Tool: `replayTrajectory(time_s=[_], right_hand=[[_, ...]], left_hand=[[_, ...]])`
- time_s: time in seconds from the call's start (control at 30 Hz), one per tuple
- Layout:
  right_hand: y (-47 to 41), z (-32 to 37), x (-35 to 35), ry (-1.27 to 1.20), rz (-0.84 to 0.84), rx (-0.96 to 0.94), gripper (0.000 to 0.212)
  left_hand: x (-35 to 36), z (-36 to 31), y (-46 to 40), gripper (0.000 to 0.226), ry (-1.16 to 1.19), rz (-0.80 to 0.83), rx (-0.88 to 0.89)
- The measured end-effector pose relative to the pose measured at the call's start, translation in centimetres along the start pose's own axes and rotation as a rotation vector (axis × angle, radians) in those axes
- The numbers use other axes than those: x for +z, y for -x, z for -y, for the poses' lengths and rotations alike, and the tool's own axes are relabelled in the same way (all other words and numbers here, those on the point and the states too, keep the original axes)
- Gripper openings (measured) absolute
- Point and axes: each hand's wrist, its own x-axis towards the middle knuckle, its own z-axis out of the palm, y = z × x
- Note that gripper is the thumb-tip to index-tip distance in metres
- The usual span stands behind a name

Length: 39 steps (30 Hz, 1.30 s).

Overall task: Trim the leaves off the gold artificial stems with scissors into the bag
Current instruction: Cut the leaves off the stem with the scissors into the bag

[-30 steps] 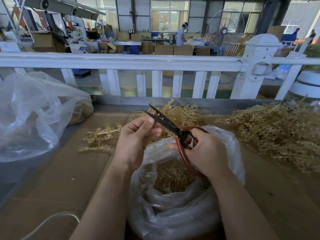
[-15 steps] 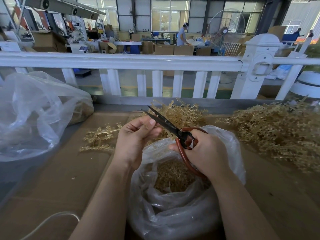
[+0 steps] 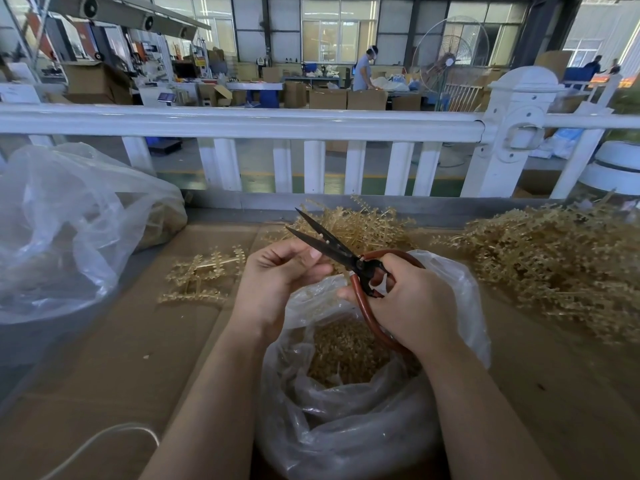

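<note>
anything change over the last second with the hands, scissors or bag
Nothing visibly changed. The right hand still grips the scissors, blades slightly open, and the left hand stays curled beside them over the open bag.

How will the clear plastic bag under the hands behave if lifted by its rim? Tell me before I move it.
The clear plastic bag is thin and crumpled, so it would probably go floppy and sag. The gold leaf trimmings fill only its bottom, so it is likely light. Its mouth gapes open, so tilting could spill them.
</note>
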Motion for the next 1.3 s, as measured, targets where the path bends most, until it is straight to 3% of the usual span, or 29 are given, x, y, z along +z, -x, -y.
replayTrajectory(time_s=[0.37, 0.63, 0.83, 1.03, 1.3], right_hand=[[0.1, -0.1, 0.2, 0.034, 0.007, 0.013, 0.082], [0.2, -0.1, 0.3, 0.014, 0.022, 0.027, 0.083], [0.3, 0.2, 0.2, 0.009, -0.028, 0.014, 0.074], [0.2, 0.2, 0.2, -0.005, -0.037, -0.008, 0.075], [0.2, 0.2, 0.3, -0.020, -0.018, -0.011, 0.078]], left_hand=[[0.0, 0.4, -0.2, 0.037, -0.067, -0.053, 0.013], [-0.3, 0.7, -0.3, 0.013, -0.055, -0.053, 0.043], [-0.5, 0.7, -0.4, 0.013, -0.037, -0.040, 0.070], [-0.4, 1.1, -0.5, 0.006, -0.178, -0.023, 0.133], [-0.5, 1.1, -0.5, 0.010, -0.194, -0.006, 0.158]])
